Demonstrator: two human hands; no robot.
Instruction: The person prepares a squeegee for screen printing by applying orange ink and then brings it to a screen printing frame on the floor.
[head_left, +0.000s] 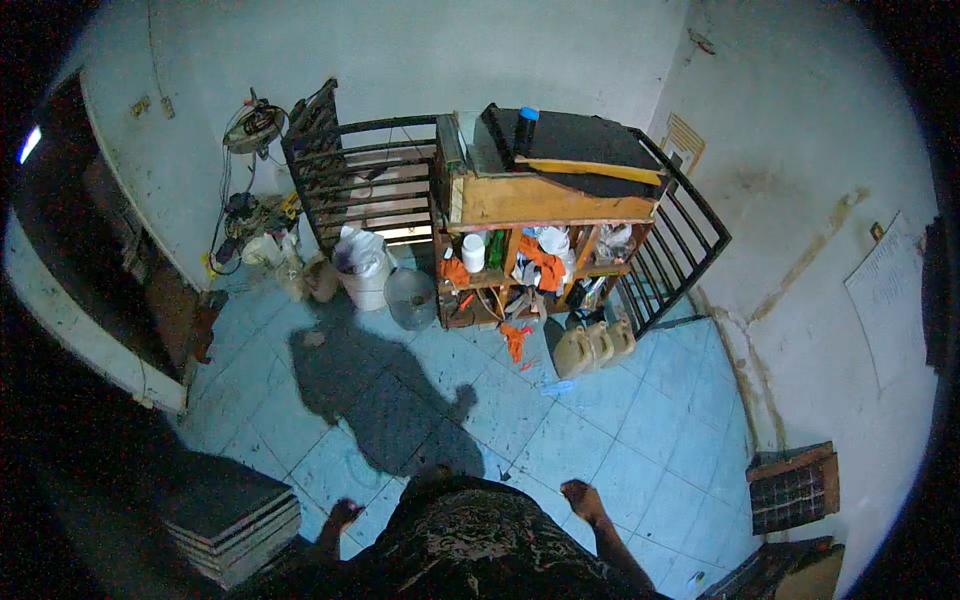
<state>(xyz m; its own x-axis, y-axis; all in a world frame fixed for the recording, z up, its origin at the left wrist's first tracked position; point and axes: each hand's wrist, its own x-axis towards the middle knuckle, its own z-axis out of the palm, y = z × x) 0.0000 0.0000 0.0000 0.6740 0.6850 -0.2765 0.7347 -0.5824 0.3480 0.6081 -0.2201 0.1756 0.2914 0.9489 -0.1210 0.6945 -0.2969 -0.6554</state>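
Low on my left, my left hand (346, 514) hangs beside my body over the tiled floor. Its fingers look curled in, and I see nothing in them. My right hand (583, 500) is held out on the other side, fingers folded into a loose fist with no object showing. Both hands are apart from everything around them. Between them, my dark patterned clothing (470, 540) fills the lower middle. Nearest to my left hand is a stack of dark-topped, pale-edged slabs (235, 520).
Ahead stands a wooden shelf unit (550, 208) stuffed with cloths and bottles, before a black metal railing (375, 195). Jerrycans (597, 347), a white sack (362, 260) and a clear tub (411, 298) sit on the floor. A doorway (100, 220) opens at left; a framed mesh panel (795, 490) leans right.
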